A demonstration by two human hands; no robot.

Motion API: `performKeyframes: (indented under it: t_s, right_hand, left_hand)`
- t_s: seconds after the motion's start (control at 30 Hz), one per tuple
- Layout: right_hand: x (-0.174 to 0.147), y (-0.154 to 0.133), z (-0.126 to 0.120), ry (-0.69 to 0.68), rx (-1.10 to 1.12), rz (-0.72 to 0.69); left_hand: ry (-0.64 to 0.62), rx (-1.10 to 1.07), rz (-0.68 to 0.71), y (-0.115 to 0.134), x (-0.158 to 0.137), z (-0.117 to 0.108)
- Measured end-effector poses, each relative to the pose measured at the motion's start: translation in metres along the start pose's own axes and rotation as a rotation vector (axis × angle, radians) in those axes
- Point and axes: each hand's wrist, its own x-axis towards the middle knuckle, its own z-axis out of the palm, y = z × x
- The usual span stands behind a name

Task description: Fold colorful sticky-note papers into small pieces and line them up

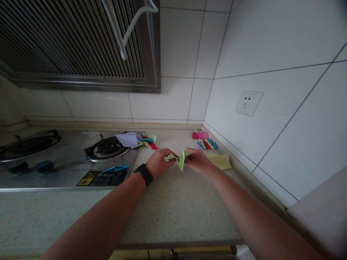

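Note:
A pale green folded paper [180, 161] is held between my two hands above the speckled countertop [176, 209]. Its middle part points down toward me, and its sides spread out left and right. My left hand [160, 161], with a black watch on the wrist, pinches the left side. On the right side, my right hand [199, 161] grips the paper, its fingertips partly hidden behind it. Just beyond my right hand lies a flat yellow paper sheet [221, 161].
Folded paper pieces, among them a lavender one [127, 139], lie at the stove's [73, 150] right edge. A blue folded paper [116, 168] rests at the stove front. Small colourful paper pieces [206, 139] sit in the back corner. A range hood [81, 43] overhangs the stove.

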Motion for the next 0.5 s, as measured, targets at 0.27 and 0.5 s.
performKeyframes:
  t_s: [0.27,0.5]
  right_hand:
    - [0.002,0.009,0.002,0.001,-0.026,0.033]
    - [0.004,0.022,0.001,0.022,-0.086,0.026]
  left_hand:
    - [-0.049,-0.073,-0.156,-0.004,0.0,0.005]
    - [-0.095,-0.173,-0.208,-0.007,-0.001,0.009]
